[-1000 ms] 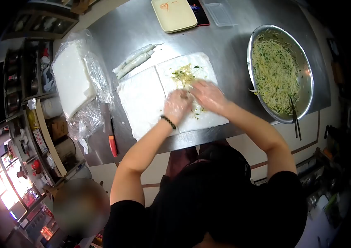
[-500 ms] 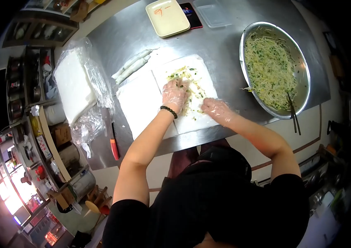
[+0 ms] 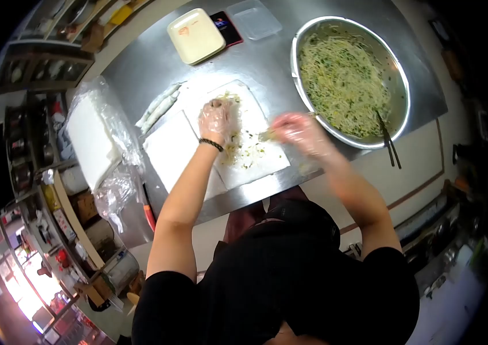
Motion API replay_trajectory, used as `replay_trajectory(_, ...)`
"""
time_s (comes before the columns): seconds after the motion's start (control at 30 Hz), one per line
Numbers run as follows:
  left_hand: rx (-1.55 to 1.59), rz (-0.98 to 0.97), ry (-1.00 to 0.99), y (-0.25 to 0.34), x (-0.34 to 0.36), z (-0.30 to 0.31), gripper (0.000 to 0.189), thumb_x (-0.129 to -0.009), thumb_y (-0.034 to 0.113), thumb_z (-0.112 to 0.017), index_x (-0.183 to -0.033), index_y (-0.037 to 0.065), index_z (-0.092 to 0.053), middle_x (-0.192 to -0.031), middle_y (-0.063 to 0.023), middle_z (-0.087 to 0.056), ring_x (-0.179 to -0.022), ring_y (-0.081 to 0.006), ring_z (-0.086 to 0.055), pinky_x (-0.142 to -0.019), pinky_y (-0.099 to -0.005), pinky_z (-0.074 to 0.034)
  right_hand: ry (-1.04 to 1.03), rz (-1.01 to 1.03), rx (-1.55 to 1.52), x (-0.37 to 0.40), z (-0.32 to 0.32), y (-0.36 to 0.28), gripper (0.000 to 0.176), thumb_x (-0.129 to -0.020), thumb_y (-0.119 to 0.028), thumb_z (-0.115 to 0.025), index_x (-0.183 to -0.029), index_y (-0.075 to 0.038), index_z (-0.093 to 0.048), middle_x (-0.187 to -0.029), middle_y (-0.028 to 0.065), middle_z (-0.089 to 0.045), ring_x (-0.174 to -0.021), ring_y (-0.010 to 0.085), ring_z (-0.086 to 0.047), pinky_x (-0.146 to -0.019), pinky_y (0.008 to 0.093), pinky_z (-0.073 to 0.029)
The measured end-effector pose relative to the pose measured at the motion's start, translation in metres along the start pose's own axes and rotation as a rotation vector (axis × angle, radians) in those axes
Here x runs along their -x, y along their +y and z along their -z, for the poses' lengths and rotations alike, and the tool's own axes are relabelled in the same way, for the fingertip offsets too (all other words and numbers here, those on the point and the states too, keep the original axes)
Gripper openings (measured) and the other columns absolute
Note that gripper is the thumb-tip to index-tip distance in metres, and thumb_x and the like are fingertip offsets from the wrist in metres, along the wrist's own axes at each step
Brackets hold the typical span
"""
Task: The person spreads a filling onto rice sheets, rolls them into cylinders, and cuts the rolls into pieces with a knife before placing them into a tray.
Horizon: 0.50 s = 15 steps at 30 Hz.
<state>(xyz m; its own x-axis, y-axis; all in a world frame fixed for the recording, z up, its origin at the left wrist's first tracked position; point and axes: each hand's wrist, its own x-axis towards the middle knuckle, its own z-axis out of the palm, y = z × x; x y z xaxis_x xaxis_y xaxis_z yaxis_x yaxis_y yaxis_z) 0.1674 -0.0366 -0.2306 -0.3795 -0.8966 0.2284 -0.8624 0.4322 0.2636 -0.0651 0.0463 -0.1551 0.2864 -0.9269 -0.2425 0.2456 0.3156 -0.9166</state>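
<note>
My left hand [image 3: 215, 119], in a clear plastic glove with a dark beaded bracelet at the wrist, rests with curled fingers on the shredded filling [image 3: 244, 150] on a white sheet [image 3: 267, 160]. What its fingers hold, if anything, is hidden. Just right of that sheet, my gloved right hand [image 3: 298, 133] is raised and blurred, pinching a small bit of shredded filling. A second white sheet [image 3: 173, 150] lies on the left, slightly overlapping. To the right stands a large metal bowl [image 3: 407, 95] of green and pale shredded filling, chopsticks leaning on its rim.
Two white rolls [image 3: 159, 107] lie behind the sheets. A cream tray [image 3: 196, 43], a phone [image 3: 228, 30] and a clear plastic container [image 3: 253, 20] are at the back. Left are a wrapped stack of white sheets [image 3: 90, 141] and a red-handled knife [image 3: 149, 217].
My right hand has lifted off the sheet and moved right toward the bowl, with a bit of filling in its fingers. My left hand stays over the filling. The view has shifted.
</note>
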Motion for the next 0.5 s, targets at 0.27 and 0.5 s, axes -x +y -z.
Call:
replay_trajectory(0.27, 0.292, 0.029, -0.374, 0.068, 0.14, 0.005, 0.033, -0.084, 0.026, -0.057, -0.108, 0.004, -0.06, -0.109, -0.0205, -0.058, -0.103, -0.0353, -0.055, -0.092, -0.0399, -0.042, 0.475, 0.268, 0.793, 0.026, 0.149, -0.043, 0.029, -0.084, -0.002, -0.059, -0.112, -0.004, -0.06, -0.102, 0.0059, -0.062, -0.088, 0.0158, -0.059, -0.077, 0.0294, -0.049)
replay_trajectory(0.5, 0.078, -0.08, -0.301, 0.055, 0.11, 0.008, 0.033, -0.076, 0.009, -0.059, -0.109, 0.007, -0.059, -0.095, -0.017, -0.062, -0.089, -0.033, -0.057, -0.08, -0.0407, -0.046, 0.212, 0.379, 1.404, 0.025, 0.065, -0.012, 0.019, -0.078, -0.007, -0.064, -0.097, -0.008, -0.061, -0.092, 0.0106, -0.057, -0.084, 0.0274, -0.059, -0.072, 0.0344, -0.048)
